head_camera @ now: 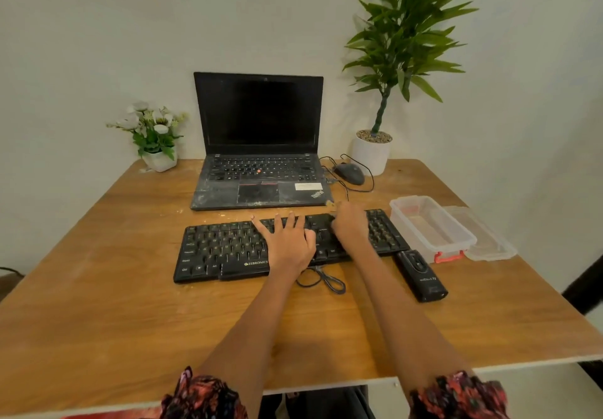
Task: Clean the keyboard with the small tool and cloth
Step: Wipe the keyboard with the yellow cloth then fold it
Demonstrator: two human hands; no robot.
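Note:
A black Zebronics keyboard (pixel 225 249) lies across the middle of the wooden table (pixel 98 304), dusty and flecked with crumbs. My left hand (pixel 287 242) rests flat on its keys with the fingers spread. My right hand (pixel 350 223) is over the keyboard's far edge, right of the middle, blurred and with its fingers curled. A small tan bit (pixel 330 203) shows at its fingertips; I cannot tell whether the hand holds it. A black hand-held device (pixel 422 276) lies on the table at the keyboard's right end. No cloth is in view.
A dusty open laptop (pixel 261 177) stands behind the keyboard, with a wired mouse (pixel 350 172) to its right. A clear plastic box (pixel 430 228) and its lid (pixel 489 239) sit at the right. Two potted plants (pixel 156 144) (pixel 372 151) stand against the wall. The keyboard's cable (pixel 326 280) loops near the front.

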